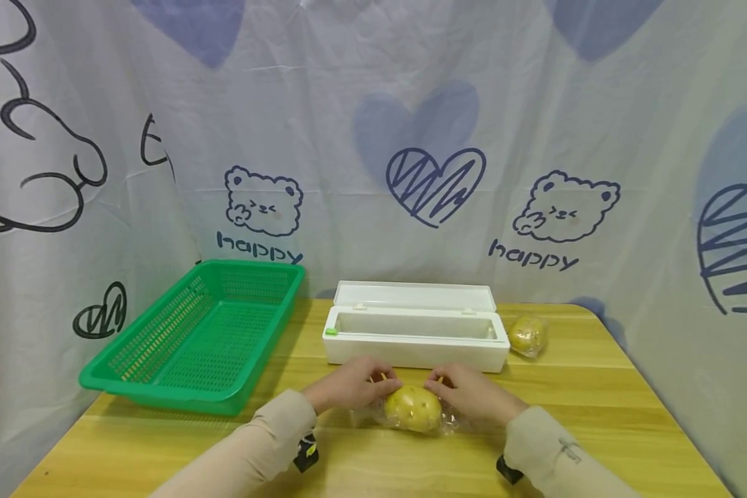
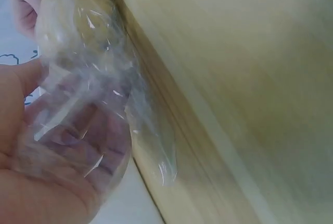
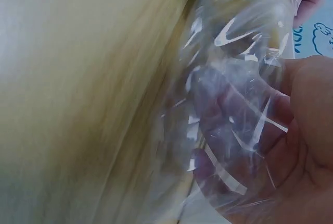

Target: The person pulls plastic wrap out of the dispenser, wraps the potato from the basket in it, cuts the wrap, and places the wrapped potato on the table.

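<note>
A yellow potato [image 1: 413,408] lies on the table in front of me, with clear plastic wrap [image 3: 234,104] around it and spreading loose at both ends. My left hand [image 1: 357,384] is at the potato's left side, its thumb and curled fingers pinching the wrap. On the opposite side my right hand [image 1: 473,394] pinches the film near the potato's upper right. In the left wrist view, film [image 2: 88,114] drapes over the fingers and a loose tail hangs beside them. Both wrist views show the fingers through the transparent film.
Just behind the hands stands a long white box [image 1: 417,353] with its lid raised. Another film-wrapped potato [image 1: 528,335] sits to the right of the box. A green plastic basket [image 1: 236,391] occupies the table's left side. A printed curtain [image 1: 348,242] hangs behind the wooden table [image 1: 597,415].
</note>
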